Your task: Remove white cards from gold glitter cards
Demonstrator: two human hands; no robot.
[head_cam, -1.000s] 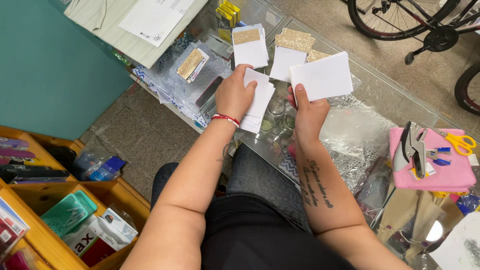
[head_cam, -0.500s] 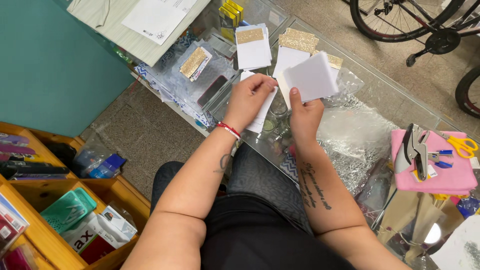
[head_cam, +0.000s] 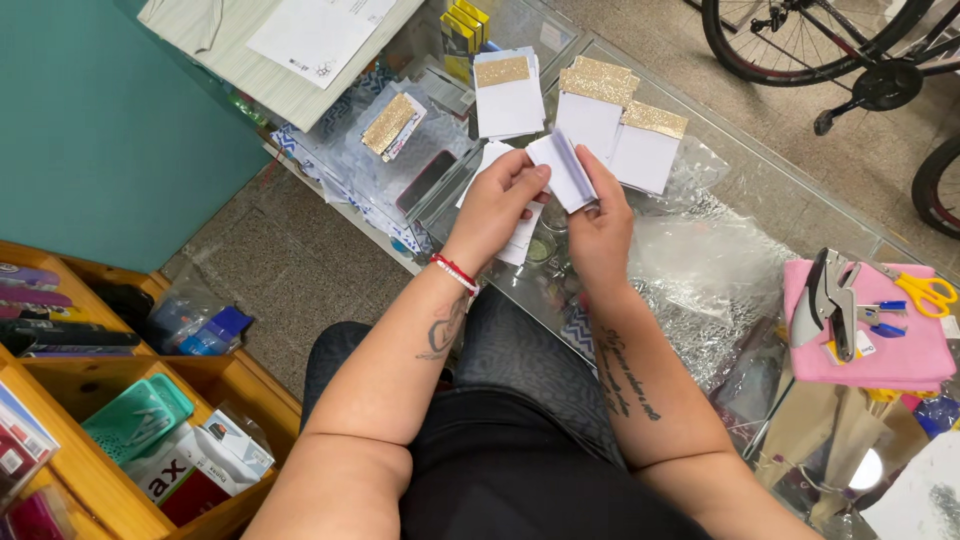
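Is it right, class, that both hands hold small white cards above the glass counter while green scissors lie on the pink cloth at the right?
Not quite: the scissors have yellow handles, not green, as the head view shows. The rest holds: the left hand and right hand hold small white cards above the glass counter, and the scissors lie on the pink cloth at the right.

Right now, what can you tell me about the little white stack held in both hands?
The white stack looks like a small bundle of blank paper cards, seen partly edge-on so its layers show. It is tilted and held above the glass counter. The right hand grips its lower end between thumb and fingers, while the left hand touches its left edge with the fingertips. It looks clean and flat, without the gold glitter strip that the cards lying behind it carry.
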